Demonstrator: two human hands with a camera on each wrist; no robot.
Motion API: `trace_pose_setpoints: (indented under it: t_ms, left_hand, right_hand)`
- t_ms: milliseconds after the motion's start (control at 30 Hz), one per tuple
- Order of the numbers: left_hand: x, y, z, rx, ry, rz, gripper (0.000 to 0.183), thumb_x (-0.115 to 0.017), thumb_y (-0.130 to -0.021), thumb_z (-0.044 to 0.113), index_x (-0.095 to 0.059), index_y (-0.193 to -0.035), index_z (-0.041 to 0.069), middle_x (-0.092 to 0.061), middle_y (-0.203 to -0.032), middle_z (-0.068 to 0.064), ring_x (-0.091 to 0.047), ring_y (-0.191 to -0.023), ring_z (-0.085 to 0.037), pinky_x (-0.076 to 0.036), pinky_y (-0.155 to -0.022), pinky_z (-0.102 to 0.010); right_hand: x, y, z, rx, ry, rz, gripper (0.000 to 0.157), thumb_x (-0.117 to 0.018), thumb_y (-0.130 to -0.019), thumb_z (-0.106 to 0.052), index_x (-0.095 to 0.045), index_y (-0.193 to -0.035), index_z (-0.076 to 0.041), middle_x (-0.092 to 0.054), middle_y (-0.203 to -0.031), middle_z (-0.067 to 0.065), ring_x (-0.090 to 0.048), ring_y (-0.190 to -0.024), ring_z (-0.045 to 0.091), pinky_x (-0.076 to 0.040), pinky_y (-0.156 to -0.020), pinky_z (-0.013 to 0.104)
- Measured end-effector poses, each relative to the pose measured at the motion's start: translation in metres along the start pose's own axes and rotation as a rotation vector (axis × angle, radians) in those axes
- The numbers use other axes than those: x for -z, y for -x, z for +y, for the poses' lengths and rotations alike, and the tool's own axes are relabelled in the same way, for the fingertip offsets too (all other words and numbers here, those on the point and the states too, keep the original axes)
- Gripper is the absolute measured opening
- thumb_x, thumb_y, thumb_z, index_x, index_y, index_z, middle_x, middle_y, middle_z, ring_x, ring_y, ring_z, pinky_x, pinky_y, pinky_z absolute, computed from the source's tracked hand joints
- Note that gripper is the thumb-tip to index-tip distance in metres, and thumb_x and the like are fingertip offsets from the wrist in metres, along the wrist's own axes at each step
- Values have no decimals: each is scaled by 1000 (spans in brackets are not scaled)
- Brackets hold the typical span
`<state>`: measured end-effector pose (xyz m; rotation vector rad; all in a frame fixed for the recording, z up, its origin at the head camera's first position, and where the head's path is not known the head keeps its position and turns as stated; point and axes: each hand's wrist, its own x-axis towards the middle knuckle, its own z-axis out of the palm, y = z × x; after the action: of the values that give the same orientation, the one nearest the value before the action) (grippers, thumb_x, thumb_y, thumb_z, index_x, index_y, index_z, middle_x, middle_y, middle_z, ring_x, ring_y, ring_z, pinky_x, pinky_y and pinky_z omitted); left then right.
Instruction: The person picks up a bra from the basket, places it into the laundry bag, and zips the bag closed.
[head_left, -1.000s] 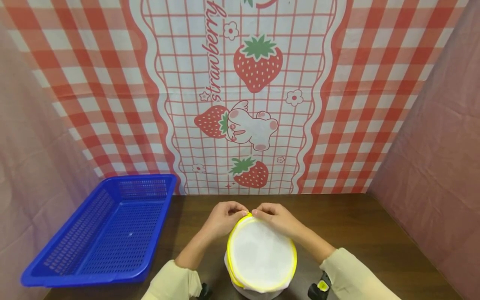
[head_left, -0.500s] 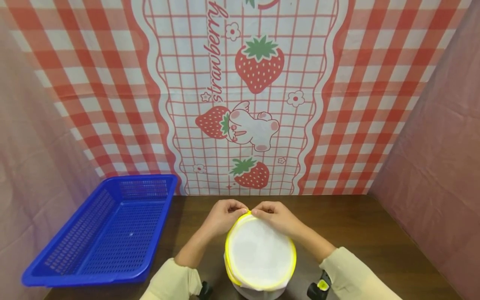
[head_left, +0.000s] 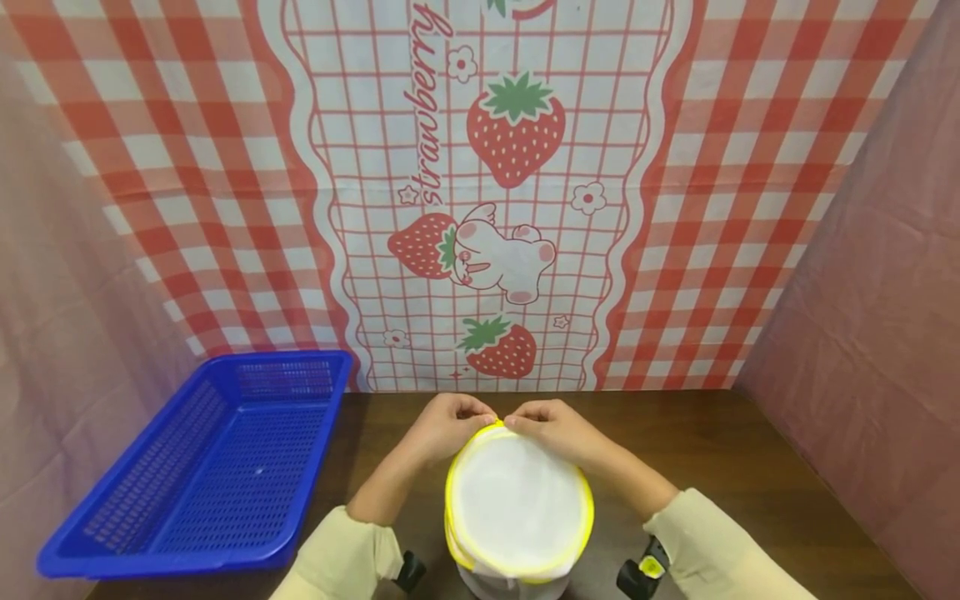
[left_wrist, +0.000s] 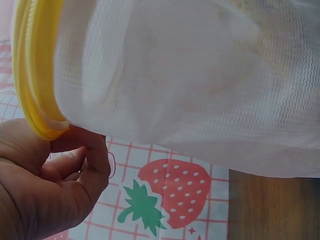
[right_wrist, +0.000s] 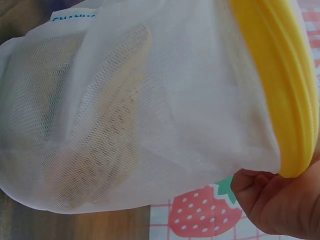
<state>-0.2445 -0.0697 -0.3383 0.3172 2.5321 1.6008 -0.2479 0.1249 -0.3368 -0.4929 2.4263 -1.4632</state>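
Observation:
A round white mesh laundry bag (head_left: 517,508) with a yellow zipper (head_left: 590,502) round its top stands in front of me. At the top's far edge, my left hand (head_left: 442,432) pinches the yellow rim between thumb and fingers. Just beside it, my right hand (head_left: 561,432) pinches the same rim. The left wrist view shows the zipper band (left_wrist: 40,75) above the bent fingers. Something beige shows dimly through the mesh (right_wrist: 100,135) in the right wrist view; its kind cannot be made out. The zipper pull is hidden or too small to tell.
An open blue plastic basket (head_left: 258,471) stands to the left on the brown wooden table (head_left: 720,467). Behind the table hangs a red-and-white strawberry cloth (head_left: 517,250). Pink cloth (head_left: 862,358) closes off both sides.
The bag's top has shifted very slightly left and its left side has spread a little. Both hands keep their pinch at the far rim, hardly moving.

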Motion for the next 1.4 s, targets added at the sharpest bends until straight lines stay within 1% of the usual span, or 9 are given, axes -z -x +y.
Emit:
trace_pose_setpoints:
  t_ms: [167,267,367,533,700,833,900,1133,1400]
  left_hand:
    - [0,-1,2,-10,-7,-27,19,-62,-90,19,-70,-92,3,-67,-84,-8,-60,-68,-13,-52,-60,-26]
    - [0,-4,2,-14,-22,-29,19,-62,-89,19,-70,-92,2,-68,-84,-8,-59,-68,-12,-51,-60,-26]
    - [-2,-6,1,-11,-33,-27,18,-63,-88,19,-70,-92,2,-68,-83,-8,-59,-68,-12,-51,-60,-25]
    - [-3,-7,-1,-1,-36,-24,19,-64,-88,20,-71,-91,2,-68,-84,-7,-59,-68,-12,-51,-59,-25]
    - [-3,-6,-3,0,-41,-14,19,-63,-89,21,-71,-92,4,-67,-87,-8,-59,-70,-13,-51,-60,-25]
    - [-3,-5,-5,8,-29,-7,19,-63,-89,21,-71,-93,4,-67,-86,-7,-59,-69,-12,-51,-60,-25]
    - [-3,-4,-6,8,-22,-5,20,-63,-89,22,-71,-93,4,-67,-86,-8,-58,-69,-12,-51,-60,-25]
    - [-2,-3,-9,-25,-8,-10,20,-63,-89,21,-71,-93,3,-67,-86,-8,-58,-69,-11,-51,-60,-25]
    - [-2,-1,-11,-25,-21,1,20,-62,-90,20,-70,-95,2,-67,-86,-8,-58,-67,-11,-51,-59,-25]
  right_hand:
    - [3,2,-4,-15,29,-23,30,-55,-94,-31,-69,-94,-4,-64,-78,2,-57,-66,11,-49,-57,28]
    - [5,2,-5,-17,77,-24,30,-54,-94,-31,-70,-92,-5,-64,-78,2,-56,-66,11,-49,-57,28]
    - [5,2,-4,-27,94,-25,31,-53,-94,-31,-70,-92,-6,-64,-79,2,-56,-67,12,-49,-58,28]
    - [3,1,1,-29,78,-29,33,-54,-94,-34,-70,-90,-7,-63,-76,3,-57,-65,12,-49,-56,28]
    - [1,1,5,-17,59,-20,34,-54,-94,-36,-68,-86,-6,-60,-69,1,-56,-58,12,-49,-52,28]
    - [0,-1,6,-5,80,-21,34,-53,-94,-36,-67,-84,-6,-57,-65,0,-54,-55,11,-47,-50,27]
    - [0,-1,6,-2,93,-21,34,-53,-94,-36,-67,-83,-6,-56,-65,1,-53,-55,11,-47,-50,27]
    - [3,0,5,15,131,-23,35,-53,-94,-37,-67,-84,-6,-56,-65,1,-53,-55,11,-47,-50,28]
    - [5,0,10,11,108,-29,35,-52,-95,-35,-67,-86,-5,-58,-66,1,-56,-55,11,-49,-50,28]
